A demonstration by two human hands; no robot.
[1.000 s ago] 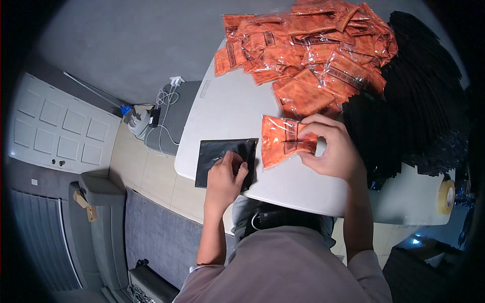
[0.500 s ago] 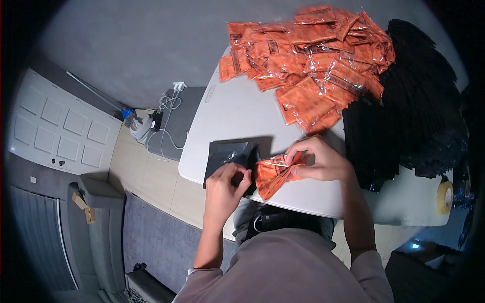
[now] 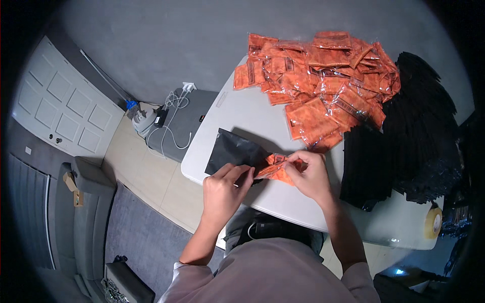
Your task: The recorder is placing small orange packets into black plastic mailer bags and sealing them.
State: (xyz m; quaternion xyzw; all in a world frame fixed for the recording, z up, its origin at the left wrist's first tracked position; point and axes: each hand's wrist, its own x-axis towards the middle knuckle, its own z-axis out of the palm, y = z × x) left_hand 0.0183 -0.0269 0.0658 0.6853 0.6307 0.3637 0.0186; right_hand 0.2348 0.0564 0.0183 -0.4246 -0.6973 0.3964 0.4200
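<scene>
My left hand [image 3: 226, 188] pinches the near edge of a black mailing bag [image 3: 233, 151], close to its right end. In my right hand [image 3: 309, 174] is an orange packet in clear plastic [image 3: 278, 169], gripped at its right side and creased. The packet's left end meets the bag's right end and is partly inside or behind it; which one I cannot tell. Both are held over the near left part of the white table [image 3: 217, 121].
A heap of orange plastic-wrapped packets [image 3: 323, 76] covers the table's far side. Stacks of black bags [image 3: 419, 131] lie along the right. A roll of tape [image 3: 433, 223] stands at the near right corner. A grey bench with white cables [image 3: 177, 113] adjoins the table's left.
The orange packet has moved left against the black bag's end, with my right hand following it. The bag is now tilted and spread flatter. The whole view has shifted slightly.
</scene>
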